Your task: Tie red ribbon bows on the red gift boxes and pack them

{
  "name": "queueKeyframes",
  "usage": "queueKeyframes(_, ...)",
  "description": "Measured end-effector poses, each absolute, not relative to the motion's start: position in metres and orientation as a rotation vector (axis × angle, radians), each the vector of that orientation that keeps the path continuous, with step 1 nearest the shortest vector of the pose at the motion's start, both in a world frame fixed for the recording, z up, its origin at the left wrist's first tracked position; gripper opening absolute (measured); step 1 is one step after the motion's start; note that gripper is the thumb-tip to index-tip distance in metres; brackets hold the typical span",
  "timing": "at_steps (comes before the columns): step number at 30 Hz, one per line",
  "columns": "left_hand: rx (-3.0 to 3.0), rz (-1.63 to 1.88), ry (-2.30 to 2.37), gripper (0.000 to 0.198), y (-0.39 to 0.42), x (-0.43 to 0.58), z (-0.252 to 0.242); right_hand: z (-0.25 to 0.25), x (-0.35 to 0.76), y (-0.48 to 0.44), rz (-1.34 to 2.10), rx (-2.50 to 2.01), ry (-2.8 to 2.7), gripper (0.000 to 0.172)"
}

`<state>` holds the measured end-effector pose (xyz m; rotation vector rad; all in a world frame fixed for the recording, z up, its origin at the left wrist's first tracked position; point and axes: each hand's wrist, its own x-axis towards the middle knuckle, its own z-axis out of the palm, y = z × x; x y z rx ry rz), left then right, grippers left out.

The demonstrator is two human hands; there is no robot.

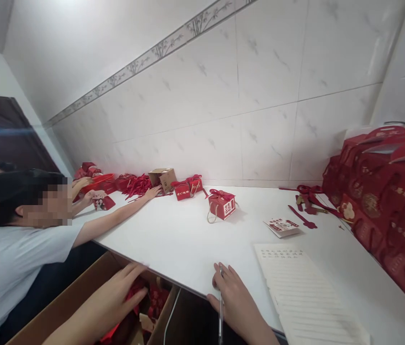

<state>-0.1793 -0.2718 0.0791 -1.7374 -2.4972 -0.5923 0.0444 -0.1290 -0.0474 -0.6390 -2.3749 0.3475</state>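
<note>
Head view: person working at white table (188, 239).
Left hand (116, 292): fingers loose, reaching into cardboard box (62, 302) of red items (155, 299); light, crushable, taking by edges.
Right hand (236, 299): gripping pen (220, 311) beside lined paper (306, 297).

— Lined sheet (306, 297), lower right of frame?
— Cut by the bottom edge; its print is too small to read.
— The cardboard box (69, 299), lower left?
— Contents mostly hidden beneath the left hand (116, 292); box cut off below.
</note>
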Motion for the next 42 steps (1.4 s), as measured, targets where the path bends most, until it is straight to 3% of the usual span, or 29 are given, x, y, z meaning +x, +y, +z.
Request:
queueKeyframes(3, -2.095, -0.59, -2.281, 0.052, -0.149, -0.157, 0.085, -0.041, 0.045, -0.13, 0.398, -0.667, -2.384, 0.025)
queueKeyframes(7, -1.959, -0.799, -2.335, 0.083, -0.005, -0.109, 0.071, -0.047, 0.04, -0.128, 0.431, -0.714, -2.281, 0.033)
queueKeyframes(10, -1.785, -0.953, -2.442, 0.088, 0.047, -0.095, 0.057, -0.058, 0.033, -0.125, 0.398, -0.708, -2.178, 0.045)
queueKeyframes(12, -1.798, -0.985, -2.44, 0.086, 0.058, -0.099, 0.05, -0.061, 0.03, -0.123, 0.364, -0.696, -2.139, 0.044)
queueKeyframes(16, -1.877, -0.971, -2.392, 0.083, 0.039, -0.118, 0.046, -0.055, 0.032, -0.126, 0.415, -0.833, -2.048, 0.024)
queueKeyframes(22, -2.046, -0.885, -2.28, 0.091, -0.046, -0.118, 0.047, -0.04, 0.044, -0.124, 0.817, -0.856, -1.717, 0.008)
queueKeyframes(28, -2.101, -1.007, -2.293, 0.093, -0.131, -0.088, 0.04, -0.021, 0.058, -0.111, 1.076, -0.919, -1.259, 0.027)
queueKeyframes(36, -1.724, -1.9, -2.722, 0.043, -0.138, -0.102, 0.041, 0.0, 0.072, -0.081, 1.226, -0.955, -1.108, 0.04)
queueKeyframes(42, -2.031, -2.171, -2.554, 0.036, -0.142, -0.105, 0.029, 0.004, 0.065, -0.07, 1.197, -0.883, -1.25, 0.042)
